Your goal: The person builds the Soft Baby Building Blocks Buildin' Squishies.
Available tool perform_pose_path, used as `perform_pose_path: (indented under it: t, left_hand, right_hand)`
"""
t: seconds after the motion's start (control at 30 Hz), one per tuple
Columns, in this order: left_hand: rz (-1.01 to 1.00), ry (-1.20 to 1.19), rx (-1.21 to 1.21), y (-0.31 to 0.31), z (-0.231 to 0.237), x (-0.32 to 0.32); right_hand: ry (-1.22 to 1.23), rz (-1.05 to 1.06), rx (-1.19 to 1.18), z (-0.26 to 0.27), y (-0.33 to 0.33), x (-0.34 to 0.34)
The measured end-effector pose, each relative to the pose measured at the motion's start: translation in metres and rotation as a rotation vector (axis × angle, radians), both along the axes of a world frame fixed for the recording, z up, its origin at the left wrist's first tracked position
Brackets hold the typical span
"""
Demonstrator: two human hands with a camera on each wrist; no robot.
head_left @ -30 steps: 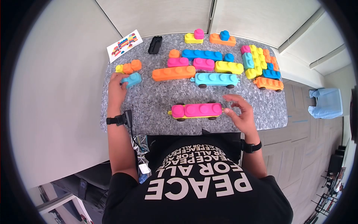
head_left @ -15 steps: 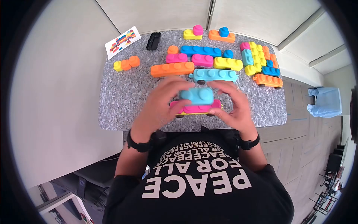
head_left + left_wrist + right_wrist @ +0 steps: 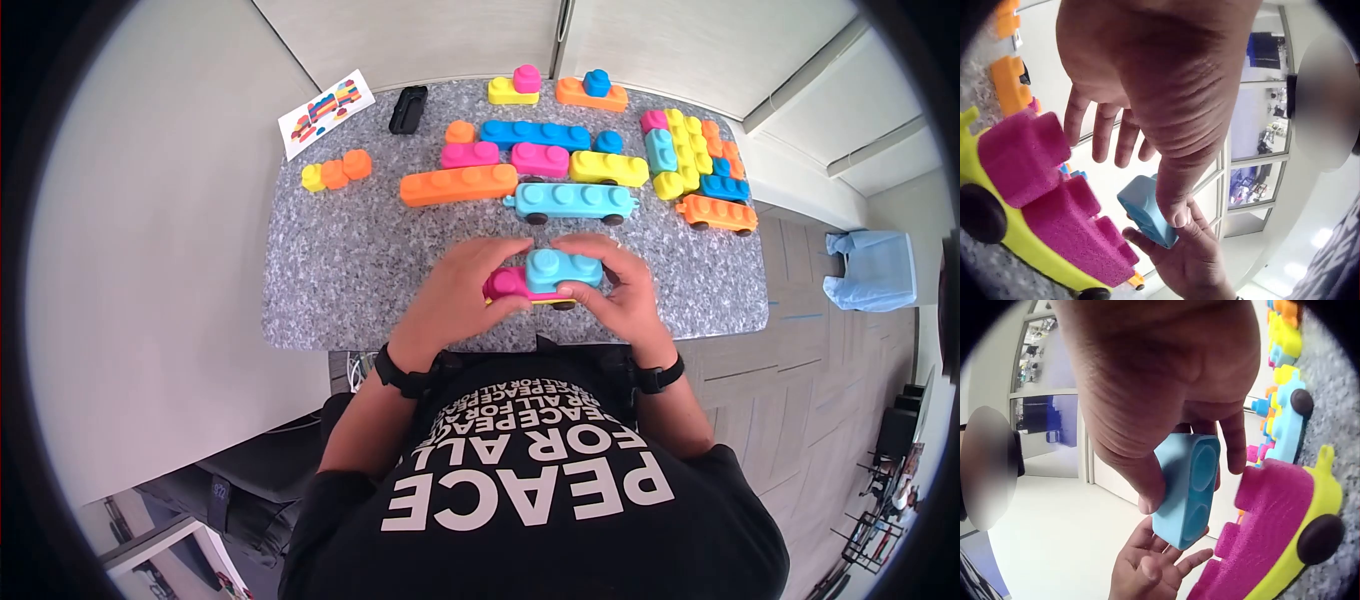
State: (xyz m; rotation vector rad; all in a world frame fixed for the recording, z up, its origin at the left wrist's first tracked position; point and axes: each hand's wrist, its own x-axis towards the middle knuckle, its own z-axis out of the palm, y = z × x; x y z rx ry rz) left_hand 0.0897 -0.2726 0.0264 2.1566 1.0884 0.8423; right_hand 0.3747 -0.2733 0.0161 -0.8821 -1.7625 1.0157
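My right hand (image 3: 620,285) grips a light blue two-stud block (image 3: 565,268), thumb on one side and fingers on the other. The block's hollow underside shows in the right wrist view. Below it stands a yellow wheeled base (image 3: 1327,495) topped by a small pink block (image 3: 1025,156) and a long pink block (image 3: 1079,240). My left hand (image 3: 455,295) is at the base's left end, its fingers mostly straight in the left wrist view. There its thumb overlaps the light blue block.
Beyond the hands lie a light blue wheeled base (image 3: 570,201), a long orange block (image 3: 458,184) and a long blue block (image 3: 535,135). Joined blocks (image 3: 685,150) and an orange wheeled base (image 3: 717,212) are at right. A picture card (image 3: 325,113) and black case (image 3: 408,109) lie back left.
My left hand has brought the light blue block from the table's left side to above the pink blocks. My right hand now holds it, farther right.
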Motion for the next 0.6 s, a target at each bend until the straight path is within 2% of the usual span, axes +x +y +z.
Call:
perform_pose_path:
  t: [0.07,0.6]
  left_hand:
    - [0.004,0.020,-0.077,-0.001,-0.004,0.001]
    - [0.013,-0.004,-0.021,0.000,-0.020,0.001]
  right_hand:
    - [-0.009,0.011,-0.003,-0.002,0.000,-0.001]
    - [-0.030,0.023,0.070,-0.009,0.002,0.000]
